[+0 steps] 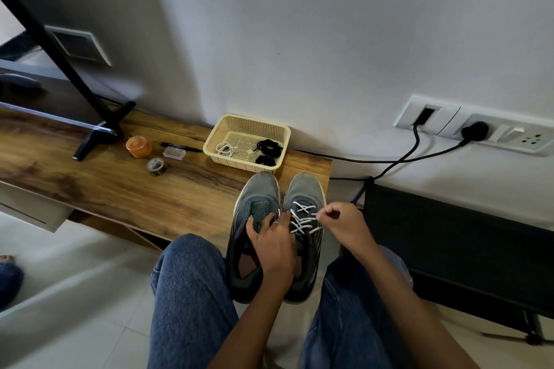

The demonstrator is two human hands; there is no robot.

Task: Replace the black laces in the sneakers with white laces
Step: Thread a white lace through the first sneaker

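Two grey sneakers stand side by side at the near right end of the wooden tabletop [126,189], toes pointing to the far wall. The left sneaker [254,219] has no lace in its eyelets; the right sneaker [305,213] carries a white lace [302,220] crisscrossed over its tongue. The left hand [274,244] lies across both shoes, its thumb on the tongue of the left sneaker and its fingers reaching onto the lacing of the right one; its grip is loose and spread, and whether the fingertips pinch the lace I cannot tell. The right hand [341,225] is at the right side of the right sneaker, its grip narrow, with thumb and forefinger pinching the white lace at an eyelet.

Just beyond the toes sits a cream basket [239,124], against the wall. Inside it, a second white lace [225,149] is coiled at the left and black laces [268,150] are bundled at the right. Further left on the tabletop are an orange round container [138,146], a roll of tape [156,166], a small clear box [174,154] and a black pen [180,146]. Blue-jeaned knees fill the near part of the view
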